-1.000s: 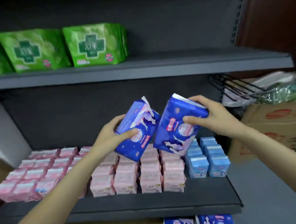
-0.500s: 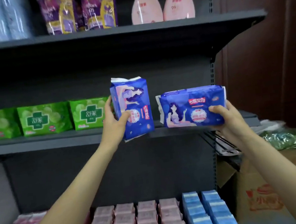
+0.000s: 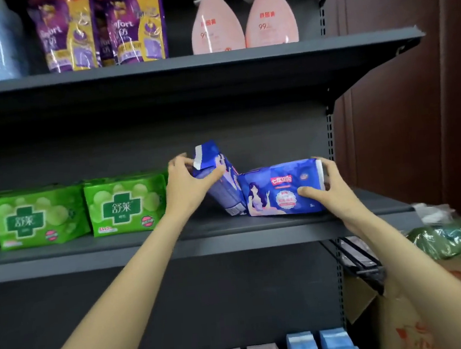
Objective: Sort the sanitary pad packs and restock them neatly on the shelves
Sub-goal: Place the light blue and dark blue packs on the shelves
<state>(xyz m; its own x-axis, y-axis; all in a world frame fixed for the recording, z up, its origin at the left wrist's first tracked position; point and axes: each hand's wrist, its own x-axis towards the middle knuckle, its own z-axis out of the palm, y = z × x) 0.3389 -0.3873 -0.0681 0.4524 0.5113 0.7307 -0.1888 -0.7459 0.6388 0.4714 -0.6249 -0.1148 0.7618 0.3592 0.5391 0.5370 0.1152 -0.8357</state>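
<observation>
Head view shows the middle shelf (image 3: 117, 247), where green packs (image 3: 125, 203) read 舒莱. Left hand (image 3: 186, 186) grips a tilted blue pack (image 3: 226, 186), fingers curled round its top. Right hand (image 3: 329, 189) pinches a second blue pack (image 3: 276, 189) – lying lengthwise on the shelf, touching the first. Above stand purple bags (image 3: 131, 25) and pink pump bottles (image 3: 216, 25) marked 99.

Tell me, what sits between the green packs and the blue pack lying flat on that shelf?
In the head view: the left hand gripping a tilted blue pack, which leans against the flat one.
</observation>
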